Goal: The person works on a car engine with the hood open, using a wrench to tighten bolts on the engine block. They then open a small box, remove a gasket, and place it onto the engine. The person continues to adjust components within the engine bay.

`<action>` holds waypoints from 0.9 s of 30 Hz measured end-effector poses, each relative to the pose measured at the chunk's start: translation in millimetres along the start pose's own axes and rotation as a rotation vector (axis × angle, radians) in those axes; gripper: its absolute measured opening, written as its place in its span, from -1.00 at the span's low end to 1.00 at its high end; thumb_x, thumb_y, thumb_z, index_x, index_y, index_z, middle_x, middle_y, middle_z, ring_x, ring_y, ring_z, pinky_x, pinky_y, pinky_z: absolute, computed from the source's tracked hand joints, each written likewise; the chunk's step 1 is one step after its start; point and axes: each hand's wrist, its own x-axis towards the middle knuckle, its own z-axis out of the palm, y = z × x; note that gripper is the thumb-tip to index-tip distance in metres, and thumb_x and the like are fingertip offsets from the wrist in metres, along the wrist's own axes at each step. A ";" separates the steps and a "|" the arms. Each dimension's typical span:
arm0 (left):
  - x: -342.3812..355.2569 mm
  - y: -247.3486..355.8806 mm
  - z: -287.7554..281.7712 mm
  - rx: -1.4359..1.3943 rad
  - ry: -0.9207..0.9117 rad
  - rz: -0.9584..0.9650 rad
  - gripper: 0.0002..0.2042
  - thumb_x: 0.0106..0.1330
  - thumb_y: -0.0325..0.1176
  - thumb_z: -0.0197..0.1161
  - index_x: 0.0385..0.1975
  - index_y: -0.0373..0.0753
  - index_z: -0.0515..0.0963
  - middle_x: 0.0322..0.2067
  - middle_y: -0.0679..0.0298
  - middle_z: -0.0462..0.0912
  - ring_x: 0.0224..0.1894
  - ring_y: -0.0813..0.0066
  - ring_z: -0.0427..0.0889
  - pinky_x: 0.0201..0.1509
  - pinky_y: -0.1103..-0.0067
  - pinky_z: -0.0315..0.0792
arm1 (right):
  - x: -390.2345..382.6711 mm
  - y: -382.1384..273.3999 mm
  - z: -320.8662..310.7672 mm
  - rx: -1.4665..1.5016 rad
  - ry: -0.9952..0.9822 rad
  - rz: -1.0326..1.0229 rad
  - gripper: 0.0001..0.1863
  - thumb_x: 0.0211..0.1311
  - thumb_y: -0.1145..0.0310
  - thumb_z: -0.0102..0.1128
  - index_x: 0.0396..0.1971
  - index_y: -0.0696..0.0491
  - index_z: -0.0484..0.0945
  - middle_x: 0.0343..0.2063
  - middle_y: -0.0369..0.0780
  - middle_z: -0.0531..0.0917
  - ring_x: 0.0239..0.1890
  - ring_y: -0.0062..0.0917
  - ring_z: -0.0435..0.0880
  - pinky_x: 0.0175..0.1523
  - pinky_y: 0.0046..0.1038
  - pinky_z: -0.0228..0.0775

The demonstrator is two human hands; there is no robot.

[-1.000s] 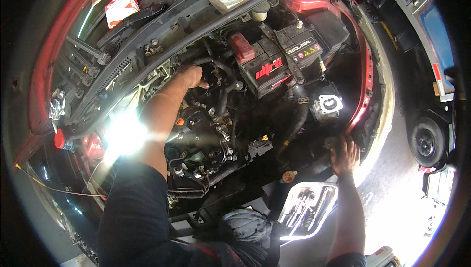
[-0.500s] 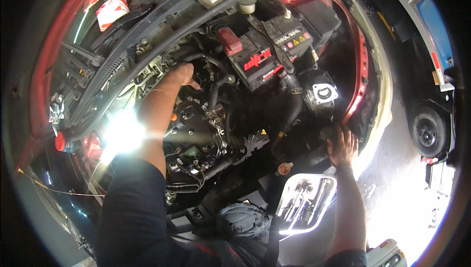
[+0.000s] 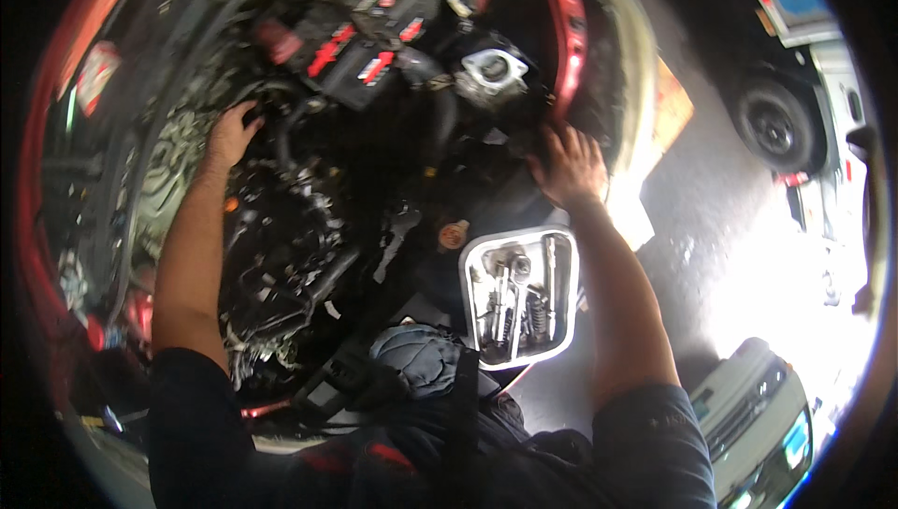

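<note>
In the engine bay, my left hand (image 3: 232, 135) reaches in beside the dark hoses behind the engine (image 3: 281, 228). Its thumb and forefinger curl round a dark spot; what lies between them is blurred and cannot be made out. On the right, my right hand (image 3: 572, 172) rests with fingers spread on the dark bodywork by the red inner fender edge (image 3: 569, 50). Just ahead of it sits a metal throttle body (image 3: 493, 69) with a square flange. A black battery (image 3: 369, 32) with red markings stands between the hands, farther off.
Close to me, a white-rimmed metal tray (image 3: 472, 261) holds a ratchet (image 3: 520, 270) and several sockets and extensions. A grey cloth bundle (image 3: 416, 359) lies left of it. An orange-brown cap (image 3: 453, 235) is ahead of the tray. Vehicles, one showing a wheel (image 3: 776, 125), stand at right.
The view has shifted, so the engine bay sits farther left and up. The bright lamp glare by my left forearm has gone from view. Both hands stay near the same parts.
</note>
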 end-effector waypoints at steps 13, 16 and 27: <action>-451.6 170.2 -14.7 -0.472 0.052 -0.550 -0.66 0.51 -0.12 0.02 -0.38 -0.29 0.50 -0.52 -0.02 0.52 -0.43 -0.03 0.57 -0.31 0.25 0.41 | 3.2 -1.9 -4.5 -0.036 -0.059 -0.046 -0.32 0.31 -0.15 0.00 0.33 -0.09 0.34 0.25 -0.11 0.42 0.29 -0.21 0.37 0.40 -0.15 0.10; -526.6 204.9 -7.9 -0.626 0.002 -0.502 -0.73 0.42 -0.26 0.19 0.00 -0.25 0.45 -0.17 0.02 0.59 -0.19 0.07 0.63 -0.19 0.33 0.53 | 4.5 -7.7 -7.6 -0.148 -0.115 0.012 -0.33 0.33 -0.18 -0.03 0.32 -0.10 0.35 0.25 -0.12 0.42 0.28 -0.21 0.39 0.40 -0.16 0.10; -561.4 209.6 -9.2 -0.748 -0.109 -0.720 -0.76 0.42 -0.41 0.16 0.05 -0.23 0.53 -0.14 0.16 0.62 -0.13 0.34 0.61 -0.04 0.45 0.49 | 4.5 0.2 -7.1 -0.087 -0.155 -0.045 -0.28 0.39 -0.22 -0.16 0.33 0.00 0.31 0.28 0.00 0.39 0.34 -0.15 0.34 0.43 -0.14 0.05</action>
